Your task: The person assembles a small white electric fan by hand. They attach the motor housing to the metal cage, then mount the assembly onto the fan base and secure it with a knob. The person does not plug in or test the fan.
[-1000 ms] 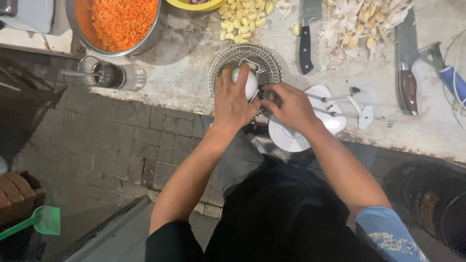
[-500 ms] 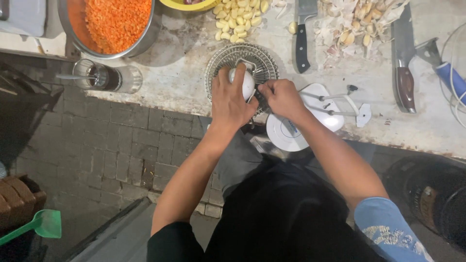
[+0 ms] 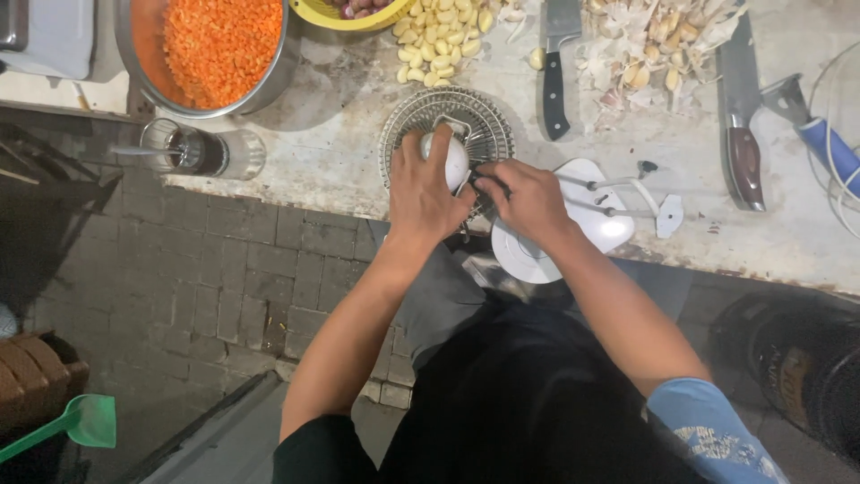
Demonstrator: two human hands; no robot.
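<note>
My left hand (image 3: 425, 190) grips a white rounded part (image 3: 455, 158) that sits on a round wire guard (image 3: 448, 125) lying flat on the worn counter. My right hand (image 3: 527, 199) pinches a small dark piece (image 3: 488, 177) right beside that white part, fingertips touching the left hand's. Under my right wrist lies a white round lid (image 3: 524, 255), and a white blade-like plastic piece with thin rods (image 3: 618, 202) lies just right of it.
A metal bowl of orange shreds (image 3: 210, 49), peeled garlic cloves (image 3: 439, 36), a black-handled knife (image 3: 555, 81), garlic skins (image 3: 658, 45), a brown-handled cleaver (image 3: 742, 134), a blue-handled tool (image 3: 820, 134) and a glass of dark drink (image 3: 193, 151) stand on the counter. A green scoop (image 3: 76, 423) lies on the brick floor.
Both hands stay on the white part and wire guard; the right hand's fingers have drawn in closer to the left hand. The view has shifted slightly.
</note>
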